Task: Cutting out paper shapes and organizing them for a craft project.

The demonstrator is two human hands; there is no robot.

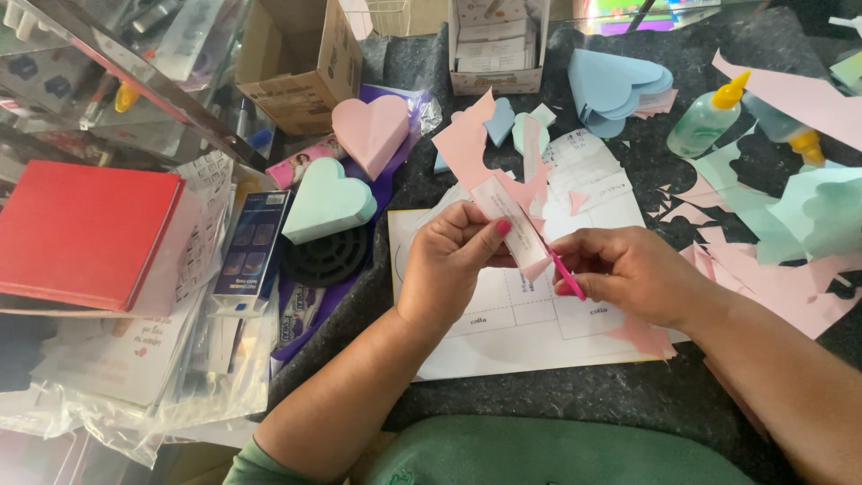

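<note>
My left hand pinches a sheet of pink paper with a white paper strip laid on it, held up above the dark table. My right hand grips pink-handled scissors whose blades meet the strip's lower end. Under both hands lies a white printed template sheet. A pink heart-shaped box and a mint heart-shaped box stand to the left of my hands.
Blue paper hearts, two glue bottles and pink and mint paper scraps lie at the right. A cardboard box, a red book and plastic-wrapped papers crowd the left.
</note>
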